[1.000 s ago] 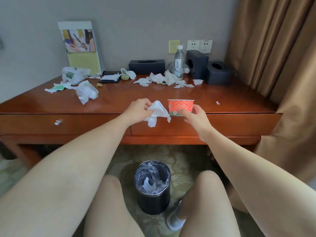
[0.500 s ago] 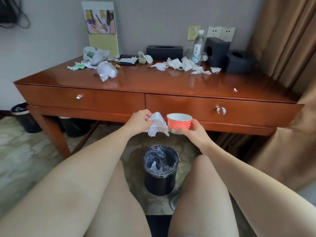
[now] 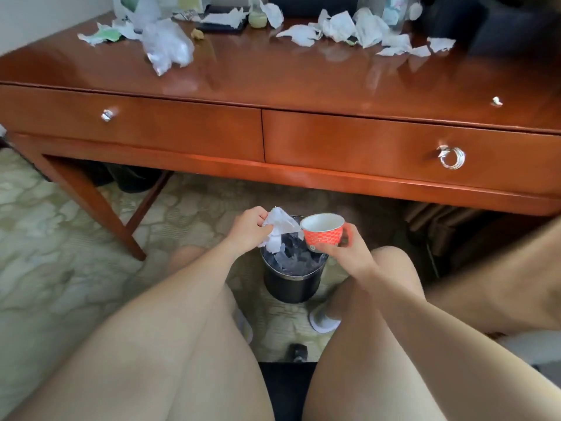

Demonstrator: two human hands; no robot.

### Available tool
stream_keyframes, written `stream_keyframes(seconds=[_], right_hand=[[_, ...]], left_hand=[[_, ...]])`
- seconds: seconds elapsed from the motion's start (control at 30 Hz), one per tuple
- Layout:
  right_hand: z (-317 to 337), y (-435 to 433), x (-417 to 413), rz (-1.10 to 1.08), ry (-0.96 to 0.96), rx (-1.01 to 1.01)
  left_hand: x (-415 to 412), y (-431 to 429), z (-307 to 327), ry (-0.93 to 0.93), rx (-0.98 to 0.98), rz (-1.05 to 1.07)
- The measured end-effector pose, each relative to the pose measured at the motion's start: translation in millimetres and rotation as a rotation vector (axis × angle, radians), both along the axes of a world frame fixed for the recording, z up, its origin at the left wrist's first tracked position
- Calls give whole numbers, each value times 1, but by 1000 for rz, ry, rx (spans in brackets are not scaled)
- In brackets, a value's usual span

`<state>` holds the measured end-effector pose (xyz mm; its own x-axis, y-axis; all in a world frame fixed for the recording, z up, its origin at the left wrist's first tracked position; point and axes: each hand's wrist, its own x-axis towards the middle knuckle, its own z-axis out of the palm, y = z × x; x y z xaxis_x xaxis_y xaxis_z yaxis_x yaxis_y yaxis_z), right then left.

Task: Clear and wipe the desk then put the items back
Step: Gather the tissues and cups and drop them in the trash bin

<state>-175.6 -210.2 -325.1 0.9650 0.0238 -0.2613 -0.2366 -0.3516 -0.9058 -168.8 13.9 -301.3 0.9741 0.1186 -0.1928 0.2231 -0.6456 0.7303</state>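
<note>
Head view: I have both hands low, in front of the knees and below the desk. My left hand is clenched round a crumpled tissue, which hangs over the 11 o'clock side of the bin's mouth. My right hand grasps the red patterned paper cup by its wall and base, mouth up, above the rim at about 2 o'clock. The black bin stands on the floor between my feet, with a liner and some waste already in it.

As I judge it, the step is the drop. I would bring both loads over the middle of the opening before letting go, since the cup sits near the edge and could catch the rim and bounce out. Release the tissue first, then tip the cup in sideways.

Much is left: torn paper scraps lie at 12 o'clock on the desk and a clear wrapper at 10 o'clock.
</note>
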Motion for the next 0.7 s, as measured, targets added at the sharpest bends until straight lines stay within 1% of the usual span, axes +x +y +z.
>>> stream_keyframes(seconds=[0.17,0.3,0.43,0.57,0.7], right_hand=[[-53,5,23,-59,88,-29],[-90,8,36,-100,192,-35],[-106,12,58,-125,259,-46],[-123,13,81,-151,302,-71],[-136,13,103,-178,348,-55]], left_hand=[[12,11,-49,98,-78,50],[32,9,-77,138,-89,85],[53,2,-109,218,-108,179],[69,-6,-129,277,-101,186],[82,-9,-140,300,-97,174]])
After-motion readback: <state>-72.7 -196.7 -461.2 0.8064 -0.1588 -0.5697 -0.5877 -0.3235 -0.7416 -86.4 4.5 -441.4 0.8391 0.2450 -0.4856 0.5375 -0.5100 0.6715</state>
